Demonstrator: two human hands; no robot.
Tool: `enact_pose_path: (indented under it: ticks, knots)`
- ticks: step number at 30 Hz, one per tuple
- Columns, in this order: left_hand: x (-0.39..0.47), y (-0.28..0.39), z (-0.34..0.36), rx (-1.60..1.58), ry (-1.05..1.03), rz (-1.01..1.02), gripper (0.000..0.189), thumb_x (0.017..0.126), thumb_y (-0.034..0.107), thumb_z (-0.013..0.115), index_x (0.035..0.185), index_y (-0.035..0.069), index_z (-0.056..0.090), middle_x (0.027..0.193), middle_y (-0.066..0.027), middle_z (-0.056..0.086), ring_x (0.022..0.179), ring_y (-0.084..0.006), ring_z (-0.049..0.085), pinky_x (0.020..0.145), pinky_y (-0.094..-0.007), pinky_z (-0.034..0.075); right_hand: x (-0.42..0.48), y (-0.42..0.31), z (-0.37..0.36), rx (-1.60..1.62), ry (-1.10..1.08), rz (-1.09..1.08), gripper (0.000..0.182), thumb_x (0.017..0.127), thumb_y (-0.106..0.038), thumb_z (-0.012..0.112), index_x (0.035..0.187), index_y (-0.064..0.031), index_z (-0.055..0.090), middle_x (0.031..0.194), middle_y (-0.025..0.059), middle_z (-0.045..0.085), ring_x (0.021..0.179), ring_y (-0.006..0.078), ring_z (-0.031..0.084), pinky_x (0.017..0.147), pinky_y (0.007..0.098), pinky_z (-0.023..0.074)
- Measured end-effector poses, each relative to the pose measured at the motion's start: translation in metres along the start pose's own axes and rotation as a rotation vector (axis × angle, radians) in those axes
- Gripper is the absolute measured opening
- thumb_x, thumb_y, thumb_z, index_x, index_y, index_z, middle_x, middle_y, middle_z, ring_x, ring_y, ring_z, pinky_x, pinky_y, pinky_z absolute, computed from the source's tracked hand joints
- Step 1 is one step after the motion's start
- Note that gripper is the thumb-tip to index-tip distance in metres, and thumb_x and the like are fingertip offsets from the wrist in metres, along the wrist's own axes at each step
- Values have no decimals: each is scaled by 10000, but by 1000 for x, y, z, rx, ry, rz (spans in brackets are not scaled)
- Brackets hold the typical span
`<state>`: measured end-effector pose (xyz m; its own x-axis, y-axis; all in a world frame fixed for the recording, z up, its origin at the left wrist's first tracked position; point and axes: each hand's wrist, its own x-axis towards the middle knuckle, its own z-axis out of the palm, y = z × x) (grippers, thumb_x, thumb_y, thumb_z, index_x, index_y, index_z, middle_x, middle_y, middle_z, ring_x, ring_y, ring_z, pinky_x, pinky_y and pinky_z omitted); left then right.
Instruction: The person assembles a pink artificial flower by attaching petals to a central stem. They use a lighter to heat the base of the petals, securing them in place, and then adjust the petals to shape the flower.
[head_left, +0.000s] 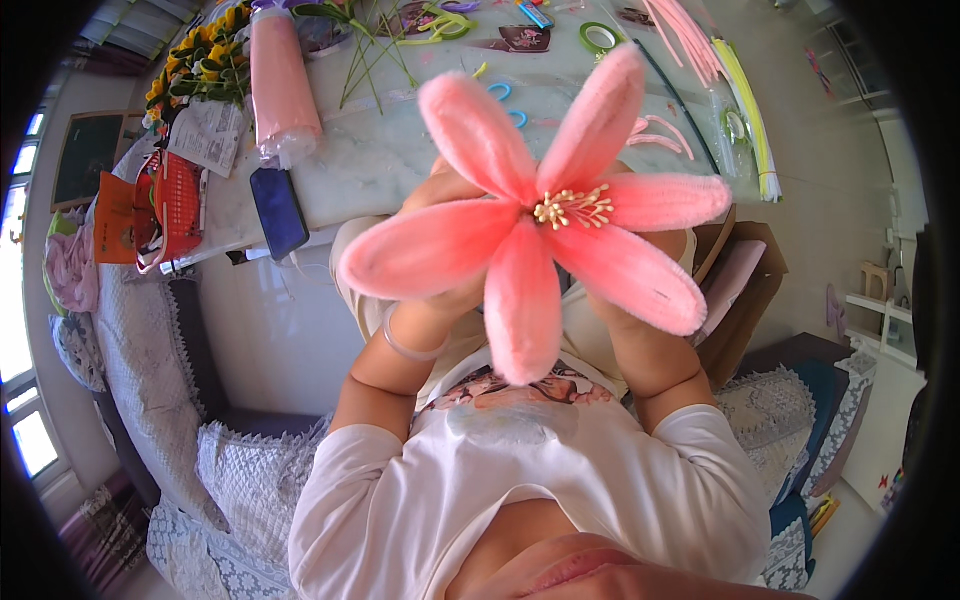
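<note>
A large six-petal pink flower (521, 334) of fuzzy chenille stems, with pale cream-tipped stamens (574, 208) in its middle, is held up close to the camera. Behind its left petals shows part of my left hand (446, 187), with a pale bangle (411, 339) on that wrist. My right hand (673, 244) is mostly covered by the right petals. The flower hides its stem and most of both hands, so how each hand grips it does not show. Beyond it on the table lie blue-handled scissors (517, 118) and bent pink chenille stems (664, 139).
The marble-patterned table (360, 161) bears a pink wrapped roll (281, 82), yellow flowers (201, 67), a phone (277, 214), a red basket (178, 199), green tape (598, 36) and yellow-green chenille stems (750, 120). A cardboard box (765, 262) stands at my right.
</note>
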<state>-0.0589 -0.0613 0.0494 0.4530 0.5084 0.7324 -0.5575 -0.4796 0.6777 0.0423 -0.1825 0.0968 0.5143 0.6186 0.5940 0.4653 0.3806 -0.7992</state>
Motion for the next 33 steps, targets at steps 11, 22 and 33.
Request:
enact_pose_path:
  ticks: [11,22,33]
  knots:
    - [-17,-1,7,-395,115,-162,348,831,35,685,1161,-23,590,1133,-127,635,1002,-221,607,890,-364,492,-11,39,32,105,10,-59,177,861,-69,638,1022,3,633,995,148,646,842,258,647,753,338,493]
    - [15,23,-2,32,-199,-219,390,809,67,669,1184,-4,586,1169,-147,577,979,-252,593,821,-365,483,-32,57,21,572,-155,244,269,889,-35,626,1116,27,495,1009,98,578,858,136,590,740,257,497]
    - [16,39,-13,-79,-405,-310,414,793,48,649,1202,22,588,1212,-143,540,994,-273,583,807,-365,481,-30,55,-2,537,-202,244,262,883,-40,631,1105,26,509,1010,105,586,857,147,595,740,266,498]
